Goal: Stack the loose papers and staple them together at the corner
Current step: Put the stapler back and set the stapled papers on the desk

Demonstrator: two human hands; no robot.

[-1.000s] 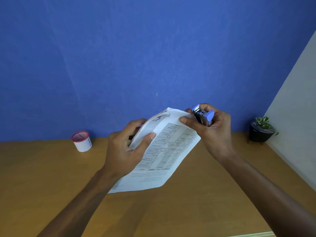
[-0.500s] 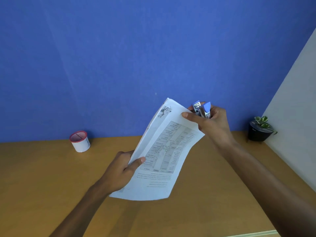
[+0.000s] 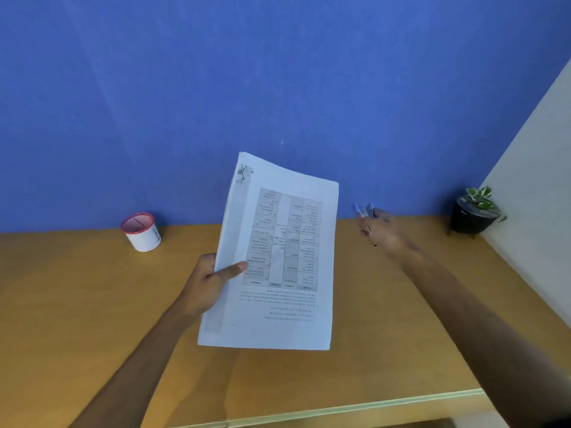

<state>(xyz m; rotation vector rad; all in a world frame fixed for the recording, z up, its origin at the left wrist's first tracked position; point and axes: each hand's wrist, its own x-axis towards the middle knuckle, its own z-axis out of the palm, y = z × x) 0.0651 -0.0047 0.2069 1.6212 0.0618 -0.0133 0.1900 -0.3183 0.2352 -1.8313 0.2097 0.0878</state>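
1. One white cup (image 3: pixel 141 232) with a red rim stands near the desk's (image 3: pixel 77 304) back edge, toward the left.
2. The left hand (image 3: pixel 206 281) is clamped on the left edge of the stacked papers (image 3: pixel 278 261), thumb across the top sheet, holding them lifted above the middle of the desk, printed table upside down.
3. The right hand (image 3: pixel 384 233), blurred and apart from the papers, is curled around a small blue stapler (image 3: pixel 364 210) near the back edge.
4. A potted plant (image 3: pixel 475 213) sits in the back right corner.
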